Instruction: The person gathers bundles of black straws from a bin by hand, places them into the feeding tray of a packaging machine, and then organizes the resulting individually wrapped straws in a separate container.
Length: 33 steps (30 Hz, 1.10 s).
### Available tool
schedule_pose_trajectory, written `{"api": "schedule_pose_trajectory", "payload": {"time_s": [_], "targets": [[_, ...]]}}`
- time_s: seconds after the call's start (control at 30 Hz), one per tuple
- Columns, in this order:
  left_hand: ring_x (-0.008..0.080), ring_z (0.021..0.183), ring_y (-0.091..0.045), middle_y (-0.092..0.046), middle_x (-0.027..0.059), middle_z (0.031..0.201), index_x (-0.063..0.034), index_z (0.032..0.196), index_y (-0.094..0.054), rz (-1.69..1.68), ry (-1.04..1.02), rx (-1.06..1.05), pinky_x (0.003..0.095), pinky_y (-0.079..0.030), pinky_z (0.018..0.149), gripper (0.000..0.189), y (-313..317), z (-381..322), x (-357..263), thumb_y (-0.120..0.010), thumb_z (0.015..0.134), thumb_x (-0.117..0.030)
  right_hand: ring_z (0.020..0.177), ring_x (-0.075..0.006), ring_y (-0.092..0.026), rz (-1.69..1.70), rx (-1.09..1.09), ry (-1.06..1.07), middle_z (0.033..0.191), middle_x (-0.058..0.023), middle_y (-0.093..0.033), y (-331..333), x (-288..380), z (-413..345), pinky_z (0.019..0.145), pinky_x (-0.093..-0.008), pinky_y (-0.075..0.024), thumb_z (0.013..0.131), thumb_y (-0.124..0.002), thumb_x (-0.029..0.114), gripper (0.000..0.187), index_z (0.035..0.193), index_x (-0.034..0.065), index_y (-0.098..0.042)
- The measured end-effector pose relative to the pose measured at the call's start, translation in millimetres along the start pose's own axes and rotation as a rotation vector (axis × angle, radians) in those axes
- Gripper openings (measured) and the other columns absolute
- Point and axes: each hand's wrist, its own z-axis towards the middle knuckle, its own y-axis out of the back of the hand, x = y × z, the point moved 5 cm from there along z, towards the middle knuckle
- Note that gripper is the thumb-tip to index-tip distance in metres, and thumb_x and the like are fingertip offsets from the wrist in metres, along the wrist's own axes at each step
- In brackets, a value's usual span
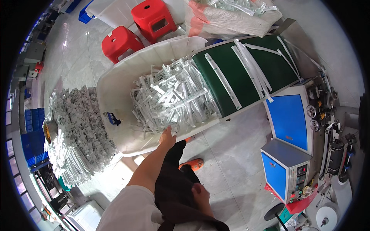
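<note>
My left hand reaches over the near rim of a large white plastic tub. Its fingertips are at the edge of a heap of long, thin, clear-and-white wrapped packets inside. Whether a packet is between the fingers is hidden. My right hand hangs low in front of my dark apron, fingers curled; their inner side is hard to make out. A green conveyor belt ends over the tub's right side. Several flat wrapped strips lie across the belt.
Bundled packets are stacked left of the tub, with a tape roll on them. Two red stools and a woven sack stand beyond. A blue-panelled machine with a control box stands at right.
</note>
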Motion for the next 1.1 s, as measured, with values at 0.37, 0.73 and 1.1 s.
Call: {"api": "schedule_pose_trajectory", "payload": {"time_s": [0.37, 0.73, 1.1], "targets": [[0.0288, 0.133, 0.0, -0.009, 0.0205, 0.141, 0.003, 0.134, 0.003, 0.231, -0.03, -0.223, 0.0395, -0.004, 0.107, 0.132, 33, 157, 2, -0.08, 0.045, -0.046, 0.129, -0.0328, -0.021, -0.78, -0.19, 0.73, 0.136, -0.0198, -0.026, -70, 228, 254, 0.102, -0.0469, -0.0197, 0.062, -0.07, 0.016, 0.081, 0.129, -0.0026, -0.028], [0.036, 0.107, -0.046, -0.029, 0.0197, 0.132, -0.0021, 0.131, -0.017, -0.252, 0.029, -0.192, 0.0364, -0.043, 0.085, 0.102, 50, 227, 35, -0.079, 0.053, -0.019, 0.127, -0.0285, -0.028, -0.657, -0.489, 0.522, 0.137, -0.0203, -0.025, -44, 183, 395, 0.092, -0.0453, -0.0333, 0.068, -0.061, 0.005, 0.068, 0.129, -0.0023, -0.03], [0.0134, 0.056, -0.058, -0.062, 0.0097, 0.078, 0.0005, 0.096, -0.052, -1.191, 0.29, -0.334, 0.0248, -0.04, 0.045, 0.028, 147, 174, 43, -0.053, 0.086, -0.026, 0.129, -0.0371, -0.018, -0.89, -0.581, 0.194, 0.137, -0.0248, -0.019, -47, 181, 401, 0.095, -0.0486, -0.0287, 0.073, -0.064, 0.023, 0.078, 0.13, -0.0068, -0.021]]}}
